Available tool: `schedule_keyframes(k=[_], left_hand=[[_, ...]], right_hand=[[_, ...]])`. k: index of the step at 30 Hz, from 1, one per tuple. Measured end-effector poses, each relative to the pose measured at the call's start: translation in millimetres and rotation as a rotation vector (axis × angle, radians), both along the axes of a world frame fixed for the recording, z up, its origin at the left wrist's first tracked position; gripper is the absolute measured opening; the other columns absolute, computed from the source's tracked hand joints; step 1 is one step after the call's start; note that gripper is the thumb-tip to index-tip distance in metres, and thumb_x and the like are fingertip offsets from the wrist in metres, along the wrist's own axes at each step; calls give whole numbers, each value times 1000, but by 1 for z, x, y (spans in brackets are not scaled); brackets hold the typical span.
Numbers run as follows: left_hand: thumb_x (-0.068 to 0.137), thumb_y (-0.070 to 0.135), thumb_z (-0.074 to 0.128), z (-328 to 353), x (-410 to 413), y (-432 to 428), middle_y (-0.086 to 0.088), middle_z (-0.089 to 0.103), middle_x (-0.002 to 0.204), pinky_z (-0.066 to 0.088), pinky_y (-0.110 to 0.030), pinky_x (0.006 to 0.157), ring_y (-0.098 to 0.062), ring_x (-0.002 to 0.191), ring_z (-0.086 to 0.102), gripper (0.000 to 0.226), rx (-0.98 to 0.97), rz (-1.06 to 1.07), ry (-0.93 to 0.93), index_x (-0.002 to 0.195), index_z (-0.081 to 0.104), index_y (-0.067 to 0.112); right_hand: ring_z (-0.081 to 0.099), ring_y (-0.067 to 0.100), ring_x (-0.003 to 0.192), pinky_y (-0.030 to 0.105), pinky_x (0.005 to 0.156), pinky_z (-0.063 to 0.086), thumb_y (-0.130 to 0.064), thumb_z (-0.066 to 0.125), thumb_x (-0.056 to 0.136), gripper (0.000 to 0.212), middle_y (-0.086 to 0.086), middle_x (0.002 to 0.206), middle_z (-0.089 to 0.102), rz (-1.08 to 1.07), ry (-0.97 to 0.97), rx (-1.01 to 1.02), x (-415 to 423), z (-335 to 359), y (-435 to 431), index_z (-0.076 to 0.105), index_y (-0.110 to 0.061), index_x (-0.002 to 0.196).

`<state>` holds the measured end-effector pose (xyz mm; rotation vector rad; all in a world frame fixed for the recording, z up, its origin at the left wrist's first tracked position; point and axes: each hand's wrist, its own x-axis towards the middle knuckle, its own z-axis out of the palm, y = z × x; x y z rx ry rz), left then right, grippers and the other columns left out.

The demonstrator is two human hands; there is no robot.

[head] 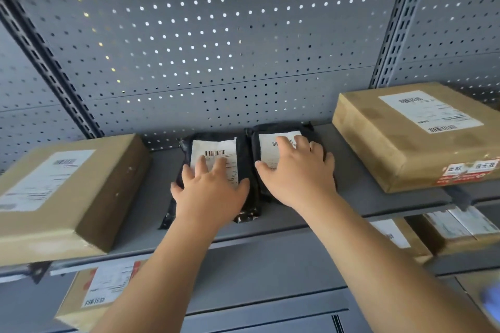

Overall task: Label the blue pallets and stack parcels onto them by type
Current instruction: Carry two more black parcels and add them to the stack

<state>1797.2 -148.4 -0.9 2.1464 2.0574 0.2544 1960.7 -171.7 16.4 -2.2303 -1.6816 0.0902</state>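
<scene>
Fingers of the left hand [209, 192] lie spread flat on one black parcel [213, 147], those of the right hand [300, 173] on a second black parcel [270, 140] beside it, mid-frame on the grey shelf [365, 194].

A grey metal shelf [362, 186] carries four parcels. At its middle, a left black plastic mailer bag [213, 150] and a right black plastic mailer bag [267, 143] lie touching. A left brown cardboard box [62, 192] and a right brown cardboard box [416, 138] sit toward its ends.
</scene>
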Motion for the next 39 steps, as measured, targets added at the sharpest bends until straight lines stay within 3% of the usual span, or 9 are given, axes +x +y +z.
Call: schedule_keyframes(k=[3, 7, 16, 20, 25, 31, 36, 39], left_hand=[[75, 88, 33, -5, -3, 5, 1, 23, 164, 28, -65, 112, -41, 148, 22, 88, -51, -14, -34, 149, 29, 41], [68, 94, 33, -5, -2, 10, 1, 34, 155, 39, -60, 102, -39, 138, 36, 96, -25, -29, -41, 143, 36, 35], [72, 90, 43, -8, 6, 18, -4, 45, 136, 44, -52, 90, -39, 121, 49, 86, 31, -7, -23, 126, 41, 23], [75, 76, 51, -10, 9, 19, -8, 47, 132, 39, -45, 82, -39, 110, 51, 72, 67, -6, -11, 121, 39, 21], [77, 67, 45, -14, 7, 15, -9, 38, 142, 39, -47, 88, -40, 113, 46, 72, 61, -30, 2, 142, 31, 39], [81, 69, 51, -12, 9, 7, -9, 39, 141, 41, -47, 89, -41, 115, 47, 68, 71, 12, 30, 140, 36, 38], [78, 63, 53, -8, 9, -13, -7, 39, 146, 39, -48, 91, -41, 118, 46, 67, 81, 75, -11, 139, 39, 40], [78, 64, 52, -2, 9, -29, -4, 39, 149, 40, -50, 96, -42, 122, 46, 69, 101, 139, -22, 142, 39, 39]], right_hand=[[32, 41, 138, 67, 110, 26, -78, 39, 83, 77, 7, 154, 38, -21, -18, -99, -6, -8, 14, 40, -31, 144], [31, 38, 136, 58, 103, 34, -76, 43, 82, 77, 6, 154, 37, -43, -4, -108, -6, -15, 22, 39, -31, 145], [43, 40, 124, 49, 100, 36, -65, 52, 80, 68, 6, 154, 36, -53, 28, -124, 5, -14, 18, 43, -34, 139], [41, 38, 126, 50, 98, 35, -64, 53, 77, 71, 1, 153, 35, -44, 35, -163, 11, -10, 12, 40, -37, 141], [41, 36, 125, 48, 98, 36, -59, 57, 74, 74, -1, 154, 34, -33, 51, -173, 15, -8, 3, 39, -39, 143], [42, 38, 121, 48, 95, 37, -57, 54, 75, 68, 2, 151, 37, 1, 30, -163, 15, -8, -8, 43, -35, 138], [46, 37, 107, 45, 84, 36, -54, 54, 72, 47, 1, 137, 48, 47, 35, -146, 22, -3, -19, 52, -31, 114], [46, 37, 103, 44, 81, 35, -52, 53, 73, 43, 0, 132, 50, 86, 55, -115, 26, 1, -25, 52, -30, 110]])
